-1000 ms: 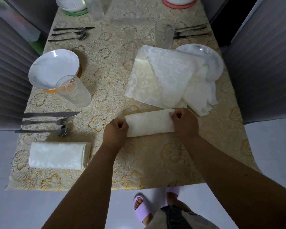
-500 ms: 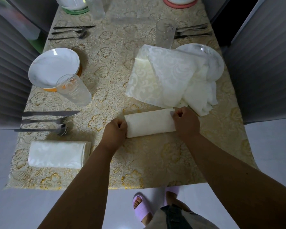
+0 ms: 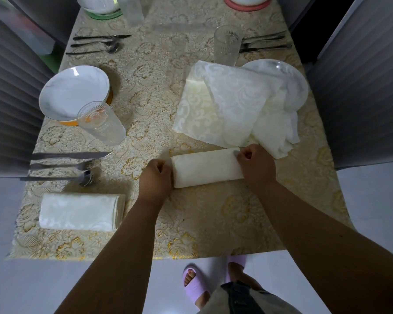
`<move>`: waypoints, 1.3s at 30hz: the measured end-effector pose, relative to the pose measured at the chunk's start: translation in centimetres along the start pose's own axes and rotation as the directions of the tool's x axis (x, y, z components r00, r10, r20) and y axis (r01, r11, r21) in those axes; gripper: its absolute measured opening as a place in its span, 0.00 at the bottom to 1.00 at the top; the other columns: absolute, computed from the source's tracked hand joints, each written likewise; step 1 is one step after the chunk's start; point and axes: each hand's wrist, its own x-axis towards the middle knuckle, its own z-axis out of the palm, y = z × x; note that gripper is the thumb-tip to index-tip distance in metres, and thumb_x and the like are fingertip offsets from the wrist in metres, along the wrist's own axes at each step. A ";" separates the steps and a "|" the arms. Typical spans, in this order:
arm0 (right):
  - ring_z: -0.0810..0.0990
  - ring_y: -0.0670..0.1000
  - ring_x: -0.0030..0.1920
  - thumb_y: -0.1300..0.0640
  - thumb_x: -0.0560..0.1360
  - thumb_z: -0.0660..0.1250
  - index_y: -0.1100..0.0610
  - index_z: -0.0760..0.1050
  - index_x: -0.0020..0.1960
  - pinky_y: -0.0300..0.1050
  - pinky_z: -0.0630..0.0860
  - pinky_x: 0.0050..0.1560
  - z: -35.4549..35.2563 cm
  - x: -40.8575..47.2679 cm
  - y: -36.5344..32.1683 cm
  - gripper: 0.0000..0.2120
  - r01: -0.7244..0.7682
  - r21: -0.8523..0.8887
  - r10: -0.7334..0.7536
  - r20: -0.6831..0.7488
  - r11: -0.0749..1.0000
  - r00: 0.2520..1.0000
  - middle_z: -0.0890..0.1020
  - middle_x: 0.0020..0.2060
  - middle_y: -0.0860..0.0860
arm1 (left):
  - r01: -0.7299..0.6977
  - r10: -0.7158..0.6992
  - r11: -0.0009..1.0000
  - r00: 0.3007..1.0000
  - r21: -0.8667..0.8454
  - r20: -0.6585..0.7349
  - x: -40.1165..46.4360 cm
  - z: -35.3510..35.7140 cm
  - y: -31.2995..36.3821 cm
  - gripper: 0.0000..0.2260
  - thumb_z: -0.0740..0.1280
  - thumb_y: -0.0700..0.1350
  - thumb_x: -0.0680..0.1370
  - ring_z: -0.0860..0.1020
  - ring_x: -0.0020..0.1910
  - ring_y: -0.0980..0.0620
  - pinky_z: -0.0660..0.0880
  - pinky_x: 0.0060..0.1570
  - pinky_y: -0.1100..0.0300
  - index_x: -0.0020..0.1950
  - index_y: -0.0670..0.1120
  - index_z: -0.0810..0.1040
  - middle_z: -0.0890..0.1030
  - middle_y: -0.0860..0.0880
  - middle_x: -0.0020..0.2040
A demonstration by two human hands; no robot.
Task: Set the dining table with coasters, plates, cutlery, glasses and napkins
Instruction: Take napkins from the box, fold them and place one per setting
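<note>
Napkin [image 3: 205,169] lies folded into a long strip on the surface, close to the near edge and a bit toward the right side. The left hand [image 3: 156,177] grips its left end and the right hand [image 3: 255,165] grips its right end. On both hands the fingers are curled tight round the cloth, so they are narrow, not spread.

This step looks like folding the napkin neat before it goes to a place setting. To do it well, both ends should be pulled gently so the strip is flat with no bumps. The long edges should line up, one on top of the other. Then the cloth should be pressed down so the fold does not spring open.

A finished napkin [image 3: 81,211] sits near the near left corner, just below the cutlery [image 3: 61,165] on the left side. This one should likely end up the same shape and size as that.

A loose pile of napkins [image 3: 232,107] lies just behind the hands, partly over a plate [image 3: 288,75] by the right edge. Care is needed not to drag that pile along. A glass [image 3: 100,123] stands toward the left edge, well apart from the hands, so it is not in the way.
</note>
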 end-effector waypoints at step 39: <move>0.75 0.57 0.64 0.40 0.72 0.52 0.57 0.75 0.64 0.57 0.71 0.61 1.7 0.1 -1.2 0.30 0.638 -0.497 -0.493 0.405 0.588 0.770 0.78 0.62 0.54 | -0.277 0.196 0.819 0.958 0.502 0.208 2.5 1.6 2.5 0.12 0.66 0.47 0.76 0.69 0.60 0.42 0.68 0.56 0.50 0.57 0.44 0.74 0.72 0.43 0.60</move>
